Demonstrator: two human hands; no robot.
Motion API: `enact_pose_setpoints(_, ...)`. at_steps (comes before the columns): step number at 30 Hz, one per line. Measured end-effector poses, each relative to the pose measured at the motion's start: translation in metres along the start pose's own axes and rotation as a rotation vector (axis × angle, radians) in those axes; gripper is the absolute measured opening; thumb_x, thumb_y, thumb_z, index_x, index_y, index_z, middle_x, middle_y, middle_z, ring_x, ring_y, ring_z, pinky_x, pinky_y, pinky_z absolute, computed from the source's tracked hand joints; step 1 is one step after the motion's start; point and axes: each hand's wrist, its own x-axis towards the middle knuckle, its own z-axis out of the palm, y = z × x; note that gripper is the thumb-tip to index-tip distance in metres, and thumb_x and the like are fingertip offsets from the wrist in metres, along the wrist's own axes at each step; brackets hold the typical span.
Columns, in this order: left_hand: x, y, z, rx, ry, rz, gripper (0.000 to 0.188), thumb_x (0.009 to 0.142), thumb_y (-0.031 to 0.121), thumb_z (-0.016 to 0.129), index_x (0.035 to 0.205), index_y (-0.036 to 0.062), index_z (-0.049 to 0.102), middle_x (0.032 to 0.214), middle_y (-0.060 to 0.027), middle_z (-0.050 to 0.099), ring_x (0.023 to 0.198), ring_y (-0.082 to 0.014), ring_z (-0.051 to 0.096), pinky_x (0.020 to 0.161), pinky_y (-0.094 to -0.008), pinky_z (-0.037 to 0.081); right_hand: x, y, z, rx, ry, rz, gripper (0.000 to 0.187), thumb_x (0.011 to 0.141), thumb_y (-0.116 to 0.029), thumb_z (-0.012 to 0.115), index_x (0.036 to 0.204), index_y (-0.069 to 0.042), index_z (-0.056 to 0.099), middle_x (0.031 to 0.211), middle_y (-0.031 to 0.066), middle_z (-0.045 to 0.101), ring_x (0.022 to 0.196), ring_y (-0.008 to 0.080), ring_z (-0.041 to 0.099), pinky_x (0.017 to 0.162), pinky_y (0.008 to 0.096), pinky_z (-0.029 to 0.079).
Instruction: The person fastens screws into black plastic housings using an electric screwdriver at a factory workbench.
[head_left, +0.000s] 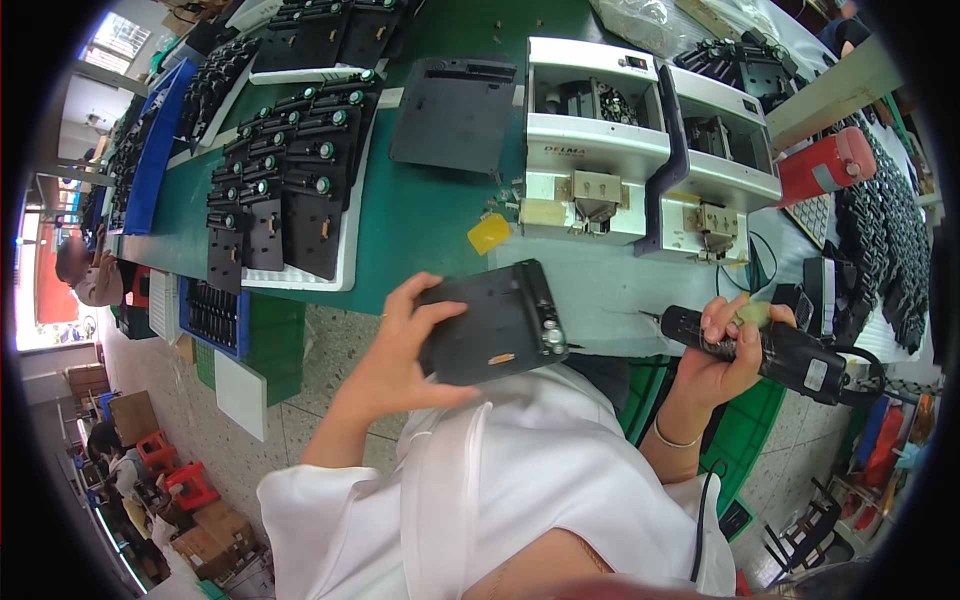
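In my left hand is a flat black plate assembly, gripped at its left edge with thumb and fingers. A dark rail runs along the plate's right side, with small round silver parts near one corner and a small tan piece on its face. My right hand is wrapped round a black electric screwdriver. Its bit points left toward the plate but stays apart from it, and its cord loops off to the right. Something pale green sits on the tool by my fingers.
Two white screw feeders stand side by side beyond my hands. Black assemblies fill a white foam tray at left. Another black plate and a yellow piece lie on the green mat. A red bottle stands right.
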Motion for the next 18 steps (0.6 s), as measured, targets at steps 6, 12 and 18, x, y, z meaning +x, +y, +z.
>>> enact_pose_setpoints(6, 0.010, -0.017, -0.032, -0.311, 0.433, 0.075, 0.100, 0.056, 0.046, 0.088, 0.136, 0.0055, 0.046, 0.143, -0.0157, 0.033, 0.134, -0.0307, 0.038, 0.111, -0.0399, 0.029, 0.008, 0.006, 0.003, 0.029, 0.022, 0.011, 0.036, 0.085, -0.003, 0.053, 0.120, -0.004, 0.043, 0.072, 0.0042, 0.046, 0.056, 0.0136, 0.047, 0.055, 0.0309, 0.041)
enact_pose_setpoints(12, 0.079, -0.002, -0.027, -0.742, 0.743, 0.101, 0.080, 0.073, 0.026, 0.080, 0.139, 0.0033, 0.041, 0.138, -0.0118, 0.041, 0.132, -0.0228, 0.040, 0.113, -0.0387, 0.033, 0.008, 0.003, 0.034, 0.236, -0.282, 0.222, 0.039, 0.086, -0.008, 0.063, 0.119, -0.005, 0.042, 0.074, 0.0064, 0.051, 0.059, 0.0157, 0.054, 0.053, 0.0314, 0.045)
enact_pose_setpoints(18, 0.111, -0.006, -0.067, -0.546, 0.670, 0.251, 0.068, 0.076, 0.007, 0.068, 0.139, -0.0006, 0.042, 0.133, -0.0105, 0.050, 0.124, -0.0201, 0.050, 0.111, -0.0335, 0.035, -0.012, 0.016, 0.056, 0.138, -0.602, 0.236, 0.046, 0.085, -0.005, 0.071, 0.119, -0.006, 0.040, 0.074, 0.0084, 0.055, 0.065, 0.0204, 0.062, 0.061, 0.0326, 0.056)
